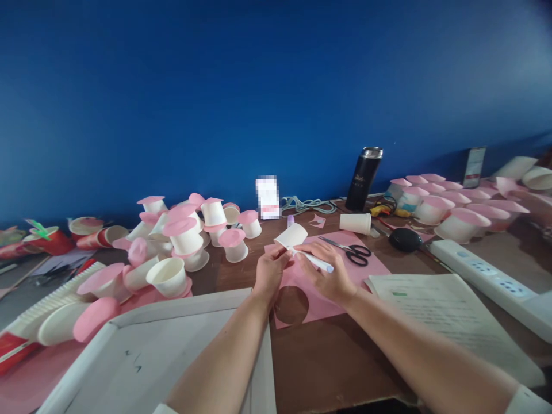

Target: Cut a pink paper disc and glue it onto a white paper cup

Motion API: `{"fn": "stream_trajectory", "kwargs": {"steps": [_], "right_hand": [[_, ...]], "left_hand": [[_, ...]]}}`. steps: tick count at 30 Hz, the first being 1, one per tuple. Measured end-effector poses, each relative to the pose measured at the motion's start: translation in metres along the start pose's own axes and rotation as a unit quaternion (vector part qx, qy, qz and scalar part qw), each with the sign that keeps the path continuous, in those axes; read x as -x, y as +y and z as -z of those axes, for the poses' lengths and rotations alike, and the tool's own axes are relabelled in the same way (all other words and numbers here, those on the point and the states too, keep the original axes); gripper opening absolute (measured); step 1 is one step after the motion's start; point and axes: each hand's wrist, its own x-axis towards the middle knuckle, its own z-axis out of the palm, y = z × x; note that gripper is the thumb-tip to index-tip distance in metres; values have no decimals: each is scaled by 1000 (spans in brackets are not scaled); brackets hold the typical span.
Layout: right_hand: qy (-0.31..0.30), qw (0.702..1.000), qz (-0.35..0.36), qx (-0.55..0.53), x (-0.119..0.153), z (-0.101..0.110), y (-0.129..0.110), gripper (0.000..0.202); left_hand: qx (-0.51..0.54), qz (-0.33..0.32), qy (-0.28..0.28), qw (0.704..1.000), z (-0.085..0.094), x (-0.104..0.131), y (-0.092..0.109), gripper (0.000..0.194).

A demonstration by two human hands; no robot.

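Observation:
In my left hand (272,270) is a white paper cup (292,234), tipped on its side with the fingers closed round its lower part. My right hand (326,270) grips a slim white glue pen (318,261) with a pale purple end, its other end against the cup near my left fingertips. Both hands are above a pink paper sheet (340,287) that has a round hole cut in it. Scissors (357,253) with black handles lie on the sheet beside my right hand. Behind the cup stands a small purple cap (290,221).
Paper cups with pink paper discs (181,230) crowd the left; more (466,215) stand at the right. A white box lid (172,345), notebook (440,310), power strip (487,276), black flask (363,181), phone (268,198) and lying cup (355,223) surround the work spot.

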Motion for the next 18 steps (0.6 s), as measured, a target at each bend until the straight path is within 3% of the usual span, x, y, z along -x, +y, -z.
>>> {"fn": "stream_trajectory", "kwargs": {"steps": [4,8,13,18], "right_hand": [[34,999,-22,9,-1,1,3,14],[-5,1000,14,-14,0,3,2,14],[16,1000,2,18,-1,4,-1,13],[-7,1000,17,-7,-1,4,1,13]], "left_hand": [[-37,-7,20,999,-1,0,2,25],[-73,-22,18,997,-1,2,5,23],[-101,-26,32,994,-1,1,5,21],[-129,-42,30,990,1,0,3,18]]}}
